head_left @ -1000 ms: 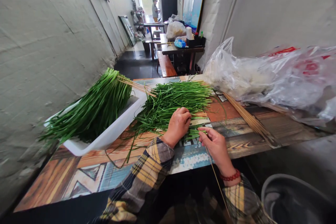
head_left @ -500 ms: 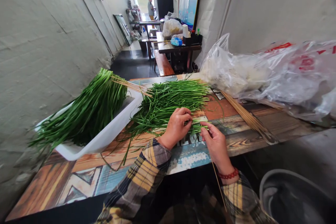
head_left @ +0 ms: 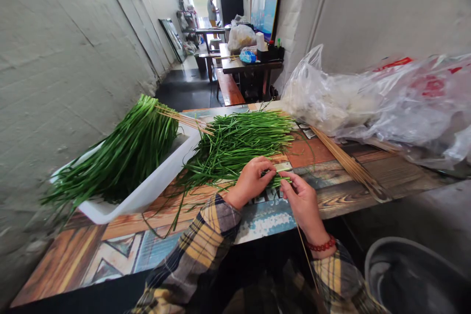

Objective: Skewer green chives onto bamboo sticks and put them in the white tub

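A loose pile of green chives (head_left: 239, 144) lies on the patterned wooden table (head_left: 121, 240). My left hand (head_left: 252, 179) is closed in a pinch on a small bunch of chive stalks at the pile's near edge. My right hand (head_left: 303, 201) is closed on a thin bamboo skewer (head_left: 305, 255) that runs down toward my lap, its tip meeting the stalks between the two hands. Both fingertips nearly touch.
A white tray (head_left: 147, 189) at the left holds skewered chives (head_left: 117, 157). A bundle of bamboo skewers (head_left: 348, 167) lies on the right, beside clear plastic bags (head_left: 368, 103). A grey basin (head_left: 415, 279) sits low right. A person (head_left: 211, 9) stands far down the corridor by tables.
My left hand has slid toward me and to the right with the pinched stalks. My right hand has brought the skewer tip up against them.
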Tool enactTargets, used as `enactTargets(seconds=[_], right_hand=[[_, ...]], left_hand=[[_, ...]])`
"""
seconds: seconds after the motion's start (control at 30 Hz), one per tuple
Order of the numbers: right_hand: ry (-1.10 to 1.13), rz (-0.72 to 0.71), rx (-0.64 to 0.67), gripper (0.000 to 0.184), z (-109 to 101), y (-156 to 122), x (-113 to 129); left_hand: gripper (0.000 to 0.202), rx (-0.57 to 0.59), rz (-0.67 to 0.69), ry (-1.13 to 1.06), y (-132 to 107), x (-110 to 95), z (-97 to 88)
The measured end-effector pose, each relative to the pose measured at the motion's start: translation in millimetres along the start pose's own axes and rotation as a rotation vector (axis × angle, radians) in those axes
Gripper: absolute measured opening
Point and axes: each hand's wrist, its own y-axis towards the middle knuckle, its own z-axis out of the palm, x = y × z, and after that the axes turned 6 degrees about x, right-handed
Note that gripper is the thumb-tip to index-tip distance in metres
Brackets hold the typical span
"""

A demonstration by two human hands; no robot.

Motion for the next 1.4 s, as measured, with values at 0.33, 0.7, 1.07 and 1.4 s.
enactTargets(seconds=[0.33,0.7,1.07,1.4], right_hand=[[-0.002,-0.005,0.005,0.035,0.3,-0.6,-0.7],[-0.017,-0.015,-0.008,0.033,-0.1,-1.0,0.9],[-0.047,-0.019,-0.014,0.033,-0.9,-0.7,-0.4],[0.029,-0.026,-0.024,0.048,1.2,-1.4,1.8]], left_hand=[[0.013,-0.008,-0.007,-0.044,-0.6,-1.7,-0.7],[0.013,-0.021,0.012,-0.071,0.0,-1.9,-0.7],[0.012,-0.014,0.03,-0.06,-0.2,-3.7,-1.9],[0.012,0.022,0.033,-0.032,0.2,-4.0,-2.6]])
